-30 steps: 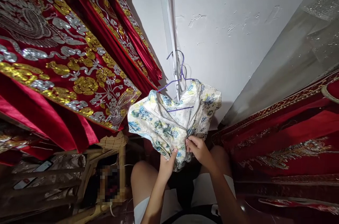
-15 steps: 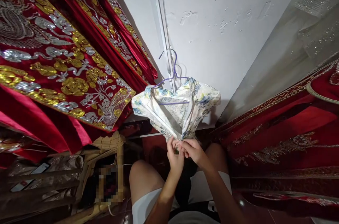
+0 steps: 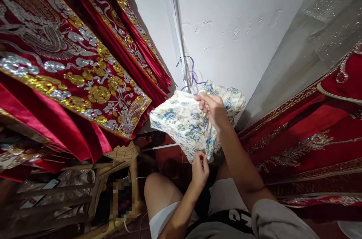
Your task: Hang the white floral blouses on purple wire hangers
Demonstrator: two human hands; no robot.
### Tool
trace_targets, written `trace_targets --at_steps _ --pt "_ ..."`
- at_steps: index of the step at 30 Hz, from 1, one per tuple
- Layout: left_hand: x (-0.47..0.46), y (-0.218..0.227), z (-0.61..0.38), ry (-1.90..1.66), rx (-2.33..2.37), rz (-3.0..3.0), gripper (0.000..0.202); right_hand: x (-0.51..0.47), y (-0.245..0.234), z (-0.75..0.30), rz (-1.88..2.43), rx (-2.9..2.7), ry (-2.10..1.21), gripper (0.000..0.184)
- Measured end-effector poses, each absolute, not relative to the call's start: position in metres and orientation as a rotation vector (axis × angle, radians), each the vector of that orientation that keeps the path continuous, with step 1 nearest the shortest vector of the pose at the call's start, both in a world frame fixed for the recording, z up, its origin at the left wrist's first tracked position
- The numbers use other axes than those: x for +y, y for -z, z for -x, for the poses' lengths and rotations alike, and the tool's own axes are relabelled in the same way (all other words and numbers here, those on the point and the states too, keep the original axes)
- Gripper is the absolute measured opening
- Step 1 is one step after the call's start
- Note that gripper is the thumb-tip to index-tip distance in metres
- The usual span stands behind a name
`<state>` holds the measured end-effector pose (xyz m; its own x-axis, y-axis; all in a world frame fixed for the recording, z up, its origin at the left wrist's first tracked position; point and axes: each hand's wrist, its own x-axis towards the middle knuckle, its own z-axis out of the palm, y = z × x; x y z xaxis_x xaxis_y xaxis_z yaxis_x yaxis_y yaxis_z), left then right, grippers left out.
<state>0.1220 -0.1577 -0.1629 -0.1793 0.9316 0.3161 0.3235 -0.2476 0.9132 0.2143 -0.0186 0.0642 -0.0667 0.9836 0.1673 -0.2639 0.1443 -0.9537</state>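
A white dress with a blue and yellow floral print point(image 3: 181, 118) hangs in front of me from a purple wire hanger point(image 3: 193, 75). Its lower part is hidden behind my hands and legs. My right hand point(image 3: 213, 109) is closed in a pinch at the top edge of the dress, near the neckline. Lower down, my left hand point(image 3: 200, 167) pinches the dress at the bottom of the seam that runs between my hands. The cloth edges now lie together along that seam. Whether a zip pull is between my right fingertips is too small to see.
Red garments with gold and silver sequins point(image 3: 98, 80) hang close on the left. More red beaded clothing point(image 3: 299, 133) hangs on the right. A white wall with a metal upright point(image 3: 177, 24) stands behind the dress. At lower left, a phone point(image 3: 52, 183) lies on a wooden rack.
My right hand has moved up from the bottom of the opening to the neckline. The V-shaped opening has closed. My left hand stays low on the dress, and the view has shifted slightly.
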Motion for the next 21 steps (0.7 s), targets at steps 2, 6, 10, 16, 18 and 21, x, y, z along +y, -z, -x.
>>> trace_targets --at_steps 2,6,10,16,18,21 --pt "-0.160 0.159 -0.115 -1.372 1.413 -1.597 0.017 -0.019 -0.071 -0.208 0.814 -1.129 -1.259 0.038" --pt "-0.141 0.117 -0.092 -1.390 1.354 -1.652 0.019 -0.034 -0.065 -0.207 0.856 -1.184 -1.269 0.038" --pt "-0.092 0.026 -0.070 -1.705 1.301 -1.907 0.033 -0.044 -0.069 -0.214 0.866 -1.267 -1.208 0.037" --pt "-0.036 -0.073 -0.063 -1.532 1.197 -2.380 0.022 -0.037 -0.068 -0.217 0.822 -1.357 -1.100 0.031" --pt "-0.032 -0.079 -0.064 -1.406 1.222 -2.493 0.018 -0.027 -0.052 -0.215 0.844 -1.360 -1.066 0.031" --pt "-0.032 -0.081 -0.053 -1.557 1.301 -2.437 0.020 -0.010 -0.019 -0.212 0.986 -1.386 -1.094 0.029"
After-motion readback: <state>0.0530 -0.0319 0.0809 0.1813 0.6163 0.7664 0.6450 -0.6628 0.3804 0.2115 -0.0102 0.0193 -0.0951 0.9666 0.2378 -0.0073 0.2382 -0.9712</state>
